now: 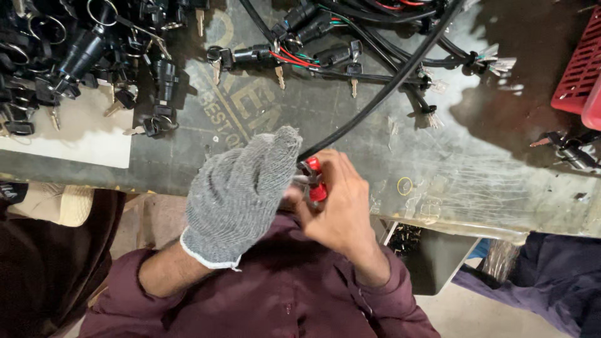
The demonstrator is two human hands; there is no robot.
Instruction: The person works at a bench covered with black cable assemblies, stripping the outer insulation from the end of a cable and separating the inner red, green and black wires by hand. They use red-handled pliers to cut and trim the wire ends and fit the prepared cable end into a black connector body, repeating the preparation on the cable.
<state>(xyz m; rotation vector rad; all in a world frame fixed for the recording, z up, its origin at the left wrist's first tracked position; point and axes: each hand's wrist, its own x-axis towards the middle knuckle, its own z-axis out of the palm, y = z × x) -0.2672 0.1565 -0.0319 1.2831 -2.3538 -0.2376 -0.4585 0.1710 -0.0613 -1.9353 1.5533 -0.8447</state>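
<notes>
My left hand, in a grey knit glove, is closed around the near end of a black cable that runs up and to the right across the bench. My bare right hand holds a small red-handled tool against that cable end, right beside the gloved fingers. Both hands meet at the bench's front edge, above my maroon sleeves. What the glove covers is hidden.
A dark worn bench top carries a pile of black key switches with keys at the far left and wired switches at top centre. A red plastic crate stands at right. Another person's dark-blue clothing shows at lower right.
</notes>
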